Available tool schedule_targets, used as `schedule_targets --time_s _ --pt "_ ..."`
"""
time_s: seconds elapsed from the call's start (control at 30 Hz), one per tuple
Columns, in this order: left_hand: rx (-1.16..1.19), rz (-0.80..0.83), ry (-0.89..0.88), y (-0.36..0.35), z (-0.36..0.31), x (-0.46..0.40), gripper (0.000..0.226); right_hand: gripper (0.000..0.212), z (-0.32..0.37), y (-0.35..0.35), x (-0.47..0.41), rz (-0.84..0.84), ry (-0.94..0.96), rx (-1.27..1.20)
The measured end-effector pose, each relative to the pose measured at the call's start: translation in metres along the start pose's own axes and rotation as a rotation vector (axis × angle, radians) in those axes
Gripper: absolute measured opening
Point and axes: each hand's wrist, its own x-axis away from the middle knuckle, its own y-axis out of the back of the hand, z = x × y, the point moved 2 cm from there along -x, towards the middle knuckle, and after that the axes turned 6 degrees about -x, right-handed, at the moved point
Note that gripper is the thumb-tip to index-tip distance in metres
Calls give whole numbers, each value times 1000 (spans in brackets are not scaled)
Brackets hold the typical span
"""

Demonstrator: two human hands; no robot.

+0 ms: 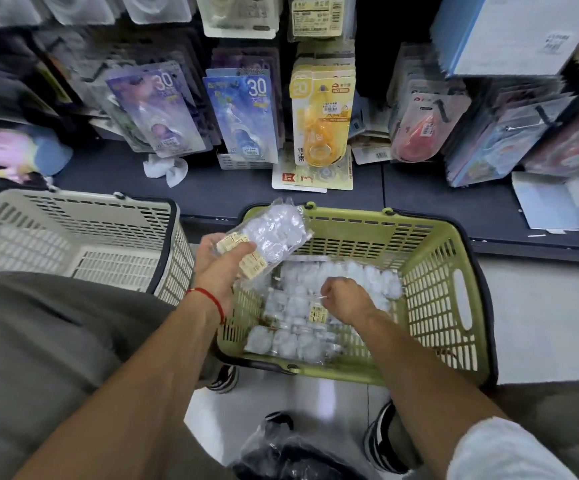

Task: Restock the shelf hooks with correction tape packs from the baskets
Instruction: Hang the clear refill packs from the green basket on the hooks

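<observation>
A green basket (430, 271) on the floor holds several clear packs of white correction tapes (301, 337). My left hand (220, 263) grips a small stack of these clear packs (274, 233) above the basket's near-left corner. My right hand (345, 299) reaches down into the basket with curled fingers and pinches the edge of a pack lying there. On the shelf behind, carded packs hang on hooks: purple (159, 109), blue (246, 116), yellow (321, 112) and pink (423, 129).
A beige basket (83, 223) stands to the left of the green one. A dark shelf base (419, 199) runs behind both baskets, with crumpled paper (165, 168) on it. A dark plastic bag (281, 448) lies between my feet.
</observation>
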Motion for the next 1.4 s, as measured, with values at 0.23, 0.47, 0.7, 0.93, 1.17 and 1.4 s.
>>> schedule_targets --time_s 0.23,0.47,0.7,0.93,1.17,1.4 --pt "123 71 121 -2 10 13 40 24 2 -13 7 40 85 201" --pt "230 110 174 -9 4 13 26 17 -44 59 36 -99 -172 -875" --pt "238 178 160 -33 17 21 43 20 -14 78 56 98 30 -1443" --pt "252 219 103 -32 25 16 49 14 52 65 33 117 134 -1035" --pt "312 60 69 1 23 1 70 45 20 28 -22 -179 56 8" --pt "309 -2 8 20 19 -10 86 25 7 28 -47 -268 86 -39"
